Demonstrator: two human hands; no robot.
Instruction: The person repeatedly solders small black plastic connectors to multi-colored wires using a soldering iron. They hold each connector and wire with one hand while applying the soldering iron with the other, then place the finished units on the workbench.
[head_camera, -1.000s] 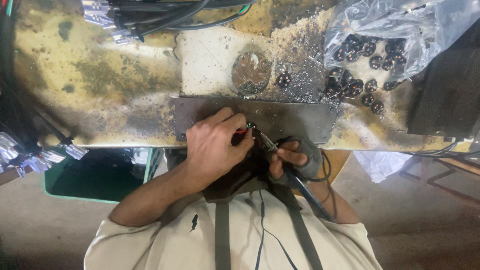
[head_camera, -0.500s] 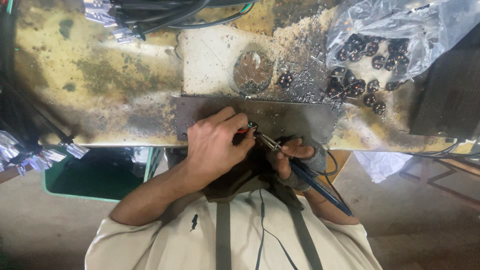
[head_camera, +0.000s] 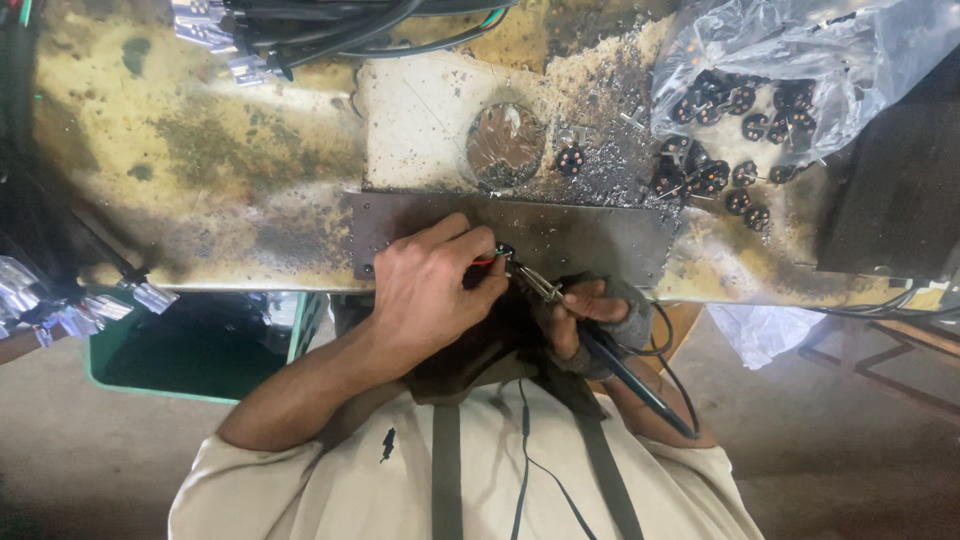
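Observation:
My left hand rests on the front edge of a dark metal plate and pinches a small round connector with a red wire between thumb and fingers. My right hand, in a grey fingerless glove, grips a soldering iron with a dark handle. Its metal tip points up-left and sits right beside the connector. A black cord hangs down over my shirt.
A stained, burnt workbench carries a round metal disc, solder scraps and loose black round connectors. A clear plastic bag holds more of them. Black cables with metal terminals lie top left. A green bin stands below.
The soldering iron's handle has swung out to the right and its tip has edged closer to the connector. My left hand has stayed put.

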